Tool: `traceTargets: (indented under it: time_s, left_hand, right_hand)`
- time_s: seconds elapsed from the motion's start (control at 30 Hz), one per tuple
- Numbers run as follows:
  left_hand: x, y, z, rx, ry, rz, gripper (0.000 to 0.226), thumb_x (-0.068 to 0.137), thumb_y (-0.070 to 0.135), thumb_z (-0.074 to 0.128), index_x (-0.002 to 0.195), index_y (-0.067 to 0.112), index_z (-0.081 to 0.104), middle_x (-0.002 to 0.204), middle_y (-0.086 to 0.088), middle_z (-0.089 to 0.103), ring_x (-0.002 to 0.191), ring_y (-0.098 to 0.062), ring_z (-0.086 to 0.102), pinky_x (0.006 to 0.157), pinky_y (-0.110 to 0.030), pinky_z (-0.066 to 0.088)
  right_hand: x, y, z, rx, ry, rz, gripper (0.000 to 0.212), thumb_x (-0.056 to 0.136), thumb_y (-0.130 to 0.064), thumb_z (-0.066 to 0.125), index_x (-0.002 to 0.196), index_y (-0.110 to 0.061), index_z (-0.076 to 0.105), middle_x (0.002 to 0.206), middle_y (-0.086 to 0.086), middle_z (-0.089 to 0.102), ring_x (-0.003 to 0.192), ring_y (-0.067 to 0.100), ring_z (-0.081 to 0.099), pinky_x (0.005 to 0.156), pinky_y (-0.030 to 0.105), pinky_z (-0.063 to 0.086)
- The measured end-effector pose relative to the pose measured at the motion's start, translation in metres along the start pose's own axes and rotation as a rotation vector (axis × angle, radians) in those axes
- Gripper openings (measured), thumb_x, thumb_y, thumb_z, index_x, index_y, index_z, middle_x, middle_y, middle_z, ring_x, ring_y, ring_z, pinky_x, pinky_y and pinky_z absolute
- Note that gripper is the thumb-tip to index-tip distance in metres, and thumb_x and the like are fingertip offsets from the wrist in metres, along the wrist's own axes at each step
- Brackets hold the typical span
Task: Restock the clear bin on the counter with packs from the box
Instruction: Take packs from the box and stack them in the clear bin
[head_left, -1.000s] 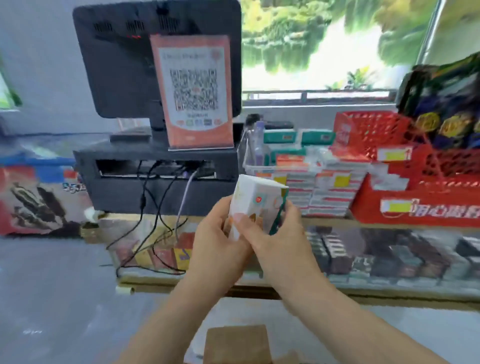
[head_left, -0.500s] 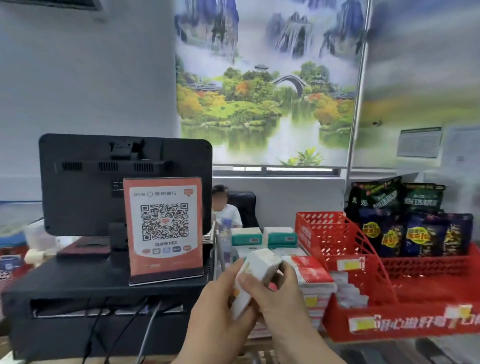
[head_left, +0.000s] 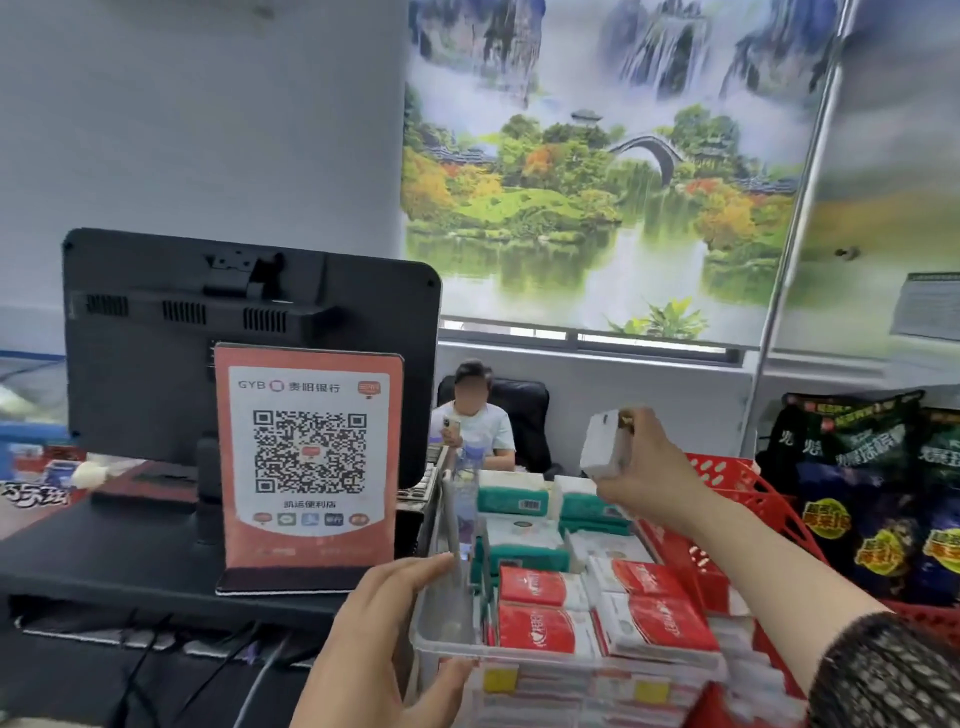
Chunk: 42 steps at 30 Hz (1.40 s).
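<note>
Aloft, right hand (head_left: 655, 470) clamps a pack (head_left: 604, 446) over the clear bin (head_left: 448, 621); spread left hand (head_left: 382, 642) braces its corner.

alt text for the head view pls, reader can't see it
A person's right hand holds a white pack above a clear bin of red packs and green packs, while the left hand rests against the bin's left wall. A QR-code sign and a monitor stand to the left.
</note>
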<state>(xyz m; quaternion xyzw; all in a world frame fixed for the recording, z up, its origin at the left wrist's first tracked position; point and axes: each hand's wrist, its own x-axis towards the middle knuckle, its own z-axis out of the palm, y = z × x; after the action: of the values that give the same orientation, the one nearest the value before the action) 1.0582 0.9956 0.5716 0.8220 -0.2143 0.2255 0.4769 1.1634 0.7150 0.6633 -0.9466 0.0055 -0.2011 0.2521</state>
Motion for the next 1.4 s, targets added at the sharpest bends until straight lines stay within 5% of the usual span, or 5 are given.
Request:
traceTargets:
  time_s: [0.13, 0.3, 1.0, 1.27, 1.4]
  left_hand:
    - [-0.015, -0.038, 0.0, -0.092, -0.088, -0.271, 0.074, -0.001, 0.058, 0.085, 0.069, 0.044, 0.067, 0.096, 0.001, 0.061, 0.12, -0.006, 0.054, 0.077, -0.018, 0.051]
    - [-0.006, 0.001, 0.007, 0.035, 0.021, -0.078, 0.057, 0.057, 0.058, 0.059, 0.112, 0.068, 0.046, 0.119, 0.035, 0.048, 0.107, 0.016, 0.051, 0.091, -0.001, 0.037]
    - [-0.002, -0.005, 0.009, 0.085, 0.003, -0.097, 0.056, 0.07, 0.035, 0.062, 0.113, 0.065, 0.042, 0.117, 0.033, 0.05, 0.103, 0.01, 0.056, 0.082, -0.014, 0.046]
    - [-0.004, -0.011, -0.005, 0.014, 0.0, -0.13, 0.037, 0.083, 0.011, 0.067, 0.101, 0.043, 0.062, 0.109, 0.027, 0.055, 0.103, 0.005, 0.056, 0.085, -0.014, 0.045]
    - [0.003, -0.011, -0.012, -0.038, 0.05, -0.127, 0.03, 0.084, 0.008, 0.065, 0.094, 0.037, 0.066, 0.102, 0.022, 0.06, 0.098, 0.006, 0.058, 0.082, -0.011, 0.046]
  right_hand:
    - [0.022, 0.021, 0.022, -0.231, -0.251, -0.03, 0.079, 0.069, -0.03, 0.078, 0.133, -0.021, 0.032, 0.124, 0.002, 0.048, 0.108, 0.021, 0.049, 0.09, 0.034, 0.046]
    - [0.039, 0.044, 0.051, -0.402, -0.374, -0.021, 0.081, 0.071, -0.031, 0.073, 0.139, -0.024, 0.029, 0.139, 0.003, 0.039, 0.126, 0.027, 0.037, 0.104, 0.04, 0.038]
    - [0.045, 0.072, 0.071, -0.448, -0.498, 0.02, 0.07, 0.082, -0.024, 0.062, 0.143, -0.042, 0.033, 0.14, 0.006, 0.032, 0.129, 0.026, 0.036, 0.105, 0.036, 0.037]
    - [0.004, 0.003, 0.065, 0.072, 0.296, -0.231, 0.029, 0.08, 0.007, 0.057, 0.103, -0.007, 0.068, 0.104, 0.006, 0.06, 0.096, 0.023, 0.057, 0.075, 0.016, 0.038]
    - [-0.041, -0.066, 0.074, 0.368, 0.323, -0.35, 0.028, 0.079, 0.012, 0.054, 0.087, -0.012, 0.067, 0.091, -0.002, 0.059, 0.077, 0.008, 0.058, 0.067, 0.004, 0.043]
